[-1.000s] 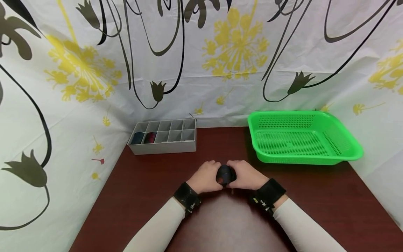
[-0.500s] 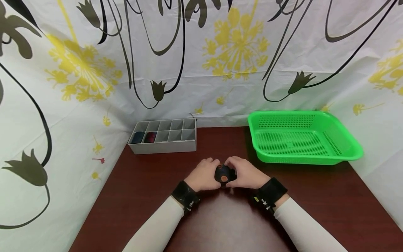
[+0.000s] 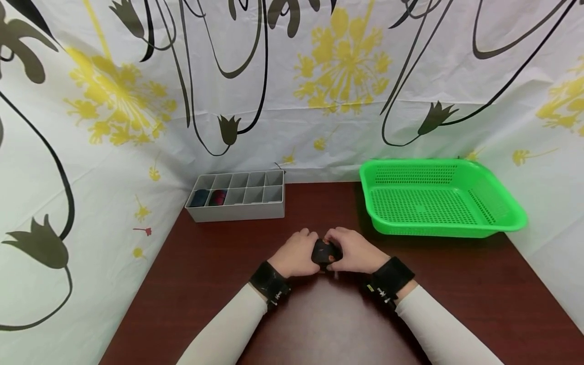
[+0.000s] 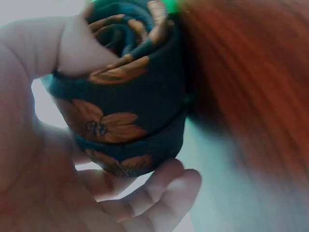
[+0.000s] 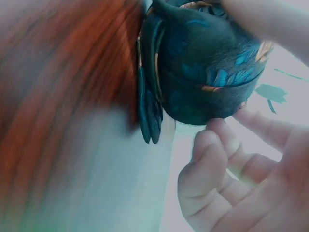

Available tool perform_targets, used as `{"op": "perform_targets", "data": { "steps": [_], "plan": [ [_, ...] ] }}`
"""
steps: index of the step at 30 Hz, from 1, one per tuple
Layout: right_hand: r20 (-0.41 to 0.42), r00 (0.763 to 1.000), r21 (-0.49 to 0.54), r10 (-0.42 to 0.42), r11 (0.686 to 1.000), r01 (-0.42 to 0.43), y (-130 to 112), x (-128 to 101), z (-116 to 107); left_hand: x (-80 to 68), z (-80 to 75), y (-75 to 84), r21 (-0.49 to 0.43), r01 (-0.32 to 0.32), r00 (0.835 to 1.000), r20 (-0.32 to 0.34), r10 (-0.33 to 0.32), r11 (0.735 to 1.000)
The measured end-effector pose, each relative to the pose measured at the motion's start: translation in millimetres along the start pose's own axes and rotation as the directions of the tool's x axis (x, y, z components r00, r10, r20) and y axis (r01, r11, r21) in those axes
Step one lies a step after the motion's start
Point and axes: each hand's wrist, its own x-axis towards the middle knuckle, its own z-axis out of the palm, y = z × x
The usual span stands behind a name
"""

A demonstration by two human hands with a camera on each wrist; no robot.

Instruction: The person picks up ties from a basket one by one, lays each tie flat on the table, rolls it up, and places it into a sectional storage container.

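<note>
A dark rolled cloth with orange flower print (image 3: 323,252) sits between both hands just above the brown table (image 3: 219,284), near its middle. My left hand (image 3: 298,251) grips it from the left, thumb over the roll's top. My right hand (image 3: 353,249) grips it from the right. In the left wrist view the roll (image 4: 130,96) shows its coiled end, with curled fingers (image 4: 159,188) under it. The right wrist view shows the roll (image 5: 207,67) with a loose flap hanging at its left, and fingers (image 5: 212,159) curled below.
A grey divided box (image 3: 255,209) stands at the back left, with a dark blue roll (image 3: 199,197) and a red roll (image 3: 217,196) in its leftmost compartments. A green perforated basket (image 3: 497,223) sits at the back right. Patterned cloth walls close in three sides.
Both hands stayed in place and turned the roll between them. The orange patch facing the camera before is now hidden, and the fingers sit closer over the top.
</note>
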Motion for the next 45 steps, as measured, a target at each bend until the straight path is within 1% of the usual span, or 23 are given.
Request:
{"op": "perform_targets", "data": {
  "steps": [3, 5, 7, 11, 14, 16, 20, 22, 23, 24, 25, 26, 28, 29, 31, 32, 33, 35, 38, 40, 42, 43, 45],
  "plan": [
    [0.005, 1.000, -0.012, -0.008, 1.000, 0.008, 4, -1, 1, -0.4, -0.9, 1.2, -0.067, 0.009, 1.000, 0.016, -0.008, 0.998],
    [0.024, 1.000, 0.006, 0.001, 1.000, -0.001, 10, -1, 3, -0.8, -0.6, 1.9, -0.132, 0.010, 1.000, 0.021, -0.007, 0.991],
    [0.053, 0.999, 0.028, 0.012, 1.000, -0.013, 16, -2, 4, -0.7, 1.5, 2.0, -0.168, 0.005, 1.000, 0.015, -0.003, 0.986],
    [0.083, 0.996, 0.033, 0.031, 0.999, -0.034, 16, -1, 2, 0.5, 6.7, 1.1, -0.159, -0.005, 1.000, -0.012, 0.004, 0.987],
    [0.055, 0.998, 0.014, 0.023, 1.000, -0.024, 10, 0, 1, 1.2, 8.1, 0.0, -0.143, -0.006, 1.000, -0.012, 0.004, 0.990],
    [0.029, 0.999, 0.007, 0.014, 1.000, -0.015, 8, 0, 2, 1.7, 6.7, -0.1, -0.170, -0.002, 1.000, -0.006, 0.001, 0.986],
    [-0.002, 1.000, -0.013, 0.020, 1.000, -0.020, 11, 0, 7, 3.6, 5.0, -1.1, -0.269, 0.017, 1.000, 0.008, -0.016, 0.963],
    [-0.003, 0.999, -0.004, 0.034, 0.999, -0.034, 13, 0, 9, 4.2, 5.0, -1.3, -0.351, 0.036, 0.999, 0.012, -0.034, 0.936],
    [-0.005, 0.999, -0.001, 0.045, 0.999, -0.045, 13, -1, 9, 4.2, 5.3, -1.6, -0.401, 0.050, 0.999, 0.015, -0.048, 0.915],
    [-0.008, 0.998, 0.005, 0.055, 0.998, -0.055, 13, -1, 10, 4.2, 5.5, -1.8, -0.456, 0.067, 0.998, 0.016, -0.067, 0.888],
    [-0.010, 0.998, 0.008, 0.063, 0.998, -0.063, 13, -1, 10, 4.1, 5.5, -1.9, -0.519, 0.086, 0.996, 0.017, -0.091, 0.851],
    [-0.014, 0.997, 0.009, 0.072, 0.997, -0.072, 13, -1, 11, 3.9, 5.7, -1.9, -0.586, 0.111, 0.992, 0.021, -0.122, 0.803],
    [-0.034, 0.996, 0.008, 0.088, 0.996, -0.088, 12, -1, 12, 3.7, 5.9, -1.5, -0.722, 0.162, 0.980, 0.039, -0.194, 0.673],
    [-0.053, 0.993, 0.005, 0.101, 0.995, -0.101, 11, -1, 13, 4.2, 6.7, -1.4, -0.782, 0.181, 0.972, 0.049, -0.231, 0.597],
    [-0.103, 0.988, -0.013, 0.115, 0.993, -0.117, 8, 0, 15, 5.9, 8.6, -1.4, -0.864, 0.206, 0.952, 0.067, -0.299, 0.460],
    [-0.133, 0.984, -0.024, 0.117, 0.992, -0.121, 6, 1, 15, 6.9, 9.7, -1.5, -0.892, 0.212, 0.943, 0.079, -0.324, 0.399],
    [-0.167, 0.979, -0.035, 0.116, 0.992, -0.124, 4, 1, 16, 7.9, 10.7, -1.6, -0.912, 0.211, 0.937, 0.086, -0.338, 0.351],
    [-0.232, 0.967, -0.057, 0.110, 0.990, -0.126, -1, 2, 17, 9.4, 11.3, -1.2, -0.937, 0.205, 0.931, 0.097, -0.351, 0.283],
    [-0.308, 0.947, -0.086, 0.088, 0.989, -0.120, -7, 2, 19, 9.4, 9.5, 0.3, -0.952, 0.200, 0.935, 0.114, -0.336, 0.234],
    [-0.342, 0.936, -0.100, 0.079, 0.988, -0.120, -10, 1, 20, 8.5, 7.1, 1.6, -0.953, 0.204, 0.938, 0.125, -0.324, 0.224],
    [-0.362, 0.930, -0.112, 0.069, 0.987, -0.117, -12, 1, 21, 7.4, 5.4, 2.3, -0.951, 0.208, 0.941, 0.130, -0.314, 0.228],
    [-0.370, 0.927, -0.119, 0.065, 0.986, -0.116, -13, 1, 21, 6.8, 4.8, 2.6, -0.952, 0.207, 0.942, 0.132, -0.307, 0.224],
    [-0.386, 0.921, -0.125, 0.056, 0.986, -0.112, -14, 2, 22, 5.4, 3.3, 3.5, -0.956, 0.204, 0.945, 0.136, -0.296, 0.211]
  ]
}}
